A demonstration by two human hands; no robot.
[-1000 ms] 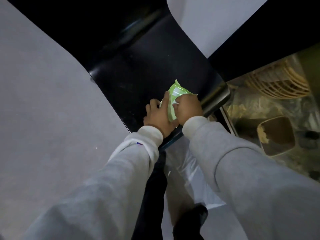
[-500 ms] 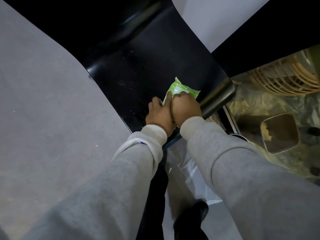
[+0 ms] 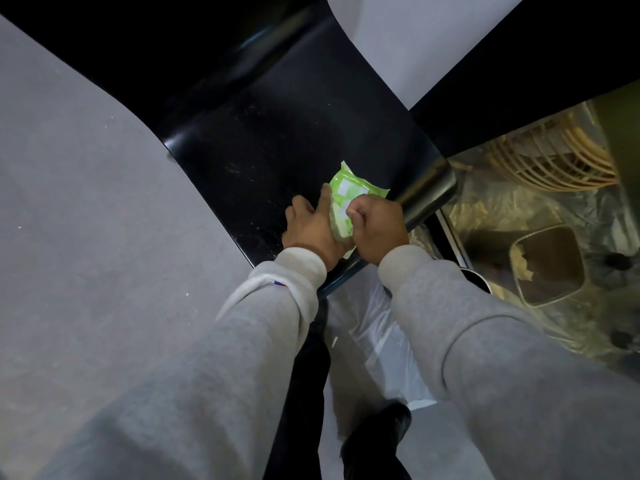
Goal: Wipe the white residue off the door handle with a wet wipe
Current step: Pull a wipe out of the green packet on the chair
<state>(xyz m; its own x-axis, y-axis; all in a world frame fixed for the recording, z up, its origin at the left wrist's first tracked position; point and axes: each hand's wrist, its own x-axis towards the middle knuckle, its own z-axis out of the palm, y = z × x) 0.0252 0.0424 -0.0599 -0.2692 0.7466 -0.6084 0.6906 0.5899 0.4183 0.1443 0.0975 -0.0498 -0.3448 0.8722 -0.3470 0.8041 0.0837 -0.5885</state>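
Note:
A green wet wipe pack (image 3: 346, 199) with white patches rests on a glossy black table (image 3: 277, 143). My left hand (image 3: 313, 230) grips the pack's left side, index finger stretched along its edge. On the pack's right side my right hand (image 3: 377, 230) is closed, fingers pinching at the pack's top face. Whether a wipe is between those fingers is hidden. No door handle is in view.
The black table's rounded front edge (image 3: 426, 199) runs just right of my hands. To the right stand a wicker basket (image 3: 554, 157) and a brown square bin (image 3: 550, 265) on plastic sheeting. A clear plastic bag (image 3: 374, 344) lies on the grey floor below; my black shoe (image 3: 377, 434) is near it.
Both hands have stayed on the pack. My right hand slid from covering the pack's top toward its lower right, so more of the green pack shows.

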